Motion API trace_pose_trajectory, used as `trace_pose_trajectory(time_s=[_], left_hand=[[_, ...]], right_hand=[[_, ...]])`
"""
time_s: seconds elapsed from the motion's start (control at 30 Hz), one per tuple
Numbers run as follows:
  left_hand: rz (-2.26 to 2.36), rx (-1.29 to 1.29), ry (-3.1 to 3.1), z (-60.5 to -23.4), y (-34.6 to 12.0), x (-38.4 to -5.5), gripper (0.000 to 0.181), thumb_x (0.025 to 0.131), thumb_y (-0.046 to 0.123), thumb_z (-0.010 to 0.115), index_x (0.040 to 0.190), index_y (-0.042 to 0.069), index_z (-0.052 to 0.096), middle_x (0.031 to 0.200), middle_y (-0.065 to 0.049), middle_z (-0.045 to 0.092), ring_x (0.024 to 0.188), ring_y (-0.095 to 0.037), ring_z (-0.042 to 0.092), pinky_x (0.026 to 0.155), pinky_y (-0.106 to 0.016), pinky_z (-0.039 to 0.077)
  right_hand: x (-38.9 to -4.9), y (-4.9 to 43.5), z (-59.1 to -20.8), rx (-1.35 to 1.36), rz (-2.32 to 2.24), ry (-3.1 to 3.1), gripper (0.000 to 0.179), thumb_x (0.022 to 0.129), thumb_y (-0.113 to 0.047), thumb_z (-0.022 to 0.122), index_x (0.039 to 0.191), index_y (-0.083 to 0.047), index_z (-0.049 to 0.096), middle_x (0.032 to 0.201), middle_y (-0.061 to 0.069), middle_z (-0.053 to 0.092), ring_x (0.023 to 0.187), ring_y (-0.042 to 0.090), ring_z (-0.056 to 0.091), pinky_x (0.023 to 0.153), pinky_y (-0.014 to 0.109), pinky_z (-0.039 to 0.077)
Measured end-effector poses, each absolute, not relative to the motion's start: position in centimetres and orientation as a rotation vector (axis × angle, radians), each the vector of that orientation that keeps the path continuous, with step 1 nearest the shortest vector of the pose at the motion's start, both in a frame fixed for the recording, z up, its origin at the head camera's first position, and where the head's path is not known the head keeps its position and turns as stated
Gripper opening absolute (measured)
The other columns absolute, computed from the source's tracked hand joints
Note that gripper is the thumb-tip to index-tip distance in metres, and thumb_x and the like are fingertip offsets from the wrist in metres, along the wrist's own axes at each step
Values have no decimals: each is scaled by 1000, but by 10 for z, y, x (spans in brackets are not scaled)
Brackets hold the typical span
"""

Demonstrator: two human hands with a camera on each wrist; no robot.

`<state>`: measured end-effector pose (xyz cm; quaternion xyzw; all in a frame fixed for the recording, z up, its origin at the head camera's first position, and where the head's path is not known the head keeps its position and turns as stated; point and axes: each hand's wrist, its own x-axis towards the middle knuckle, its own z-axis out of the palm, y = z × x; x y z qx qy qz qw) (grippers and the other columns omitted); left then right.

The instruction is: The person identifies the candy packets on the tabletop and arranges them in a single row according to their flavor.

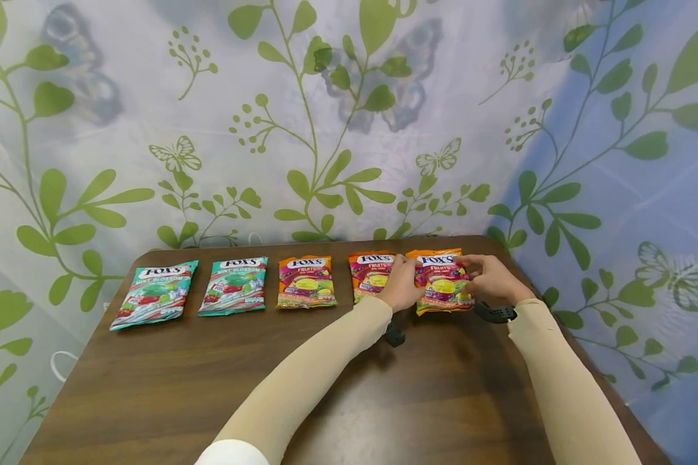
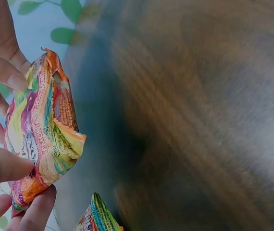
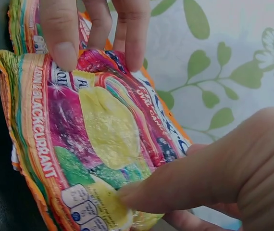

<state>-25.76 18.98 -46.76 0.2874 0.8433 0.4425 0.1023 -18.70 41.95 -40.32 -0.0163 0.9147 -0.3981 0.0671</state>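
An orange Fox's Fruits candy bag (image 1: 442, 284) is held upright between both hands at the right end of a row. My left hand (image 1: 401, 284) pinches its left side, with thumb and fingers on opposite faces in the left wrist view. My right hand (image 1: 491, 279) grips the other side, its thumb (image 3: 175, 187) lying across the printed front. Just left of it, another orange Fox's Fruits bag (image 1: 368, 263) is partly covered by my left hand. In the right wrist view, the held bag (image 3: 108, 130) shows lemon and blackcurrant artwork.
A third orange Fruits bag (image 1: 307, 282) and two teal Mint Blossom bags, one inner (image 1: 234, 287) and one outer (image 1: 156, 294), continue the row leftward. All are near the back edge of the brown wooden table (image 1: 209, 387). A leaf-patterned curtain (image 1: 209, 129) hangs behind.
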Motion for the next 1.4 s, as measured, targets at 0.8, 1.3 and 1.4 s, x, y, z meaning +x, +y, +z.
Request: trace_pose_trajectory(time_s=[0.8,1.3,1.4], left_hand=[[1224,801,2571,-482,222,-268,72,91,-9,81,157,1,53,156,-20,34,111,-24,60,75,-29,57],[1032,780,2646,-467,219,-251,70,98,1,81,160,-3,48,166,-24,30,134,-28,58,100,-32,59],[1002,784,2670,-467,219,-251,72,98,6,82,160,-4,47,164,-24,32,139,-28,56,108,-33,55]], right_hand=[[-209,420,-438,289,-1268,2855,81,80,11,67,159,6,49,152,35,50,60,16,45,58,32,44],[-215,422,-447,333,-1253,2828,81,81,9,65,161,5,49,156,35,48,60,15,44,57,33,45],[-216,421,-447,341,-1268,2812,80,83,10,63,161,5,47,156,36,47,56,14,41,56,32,44]])
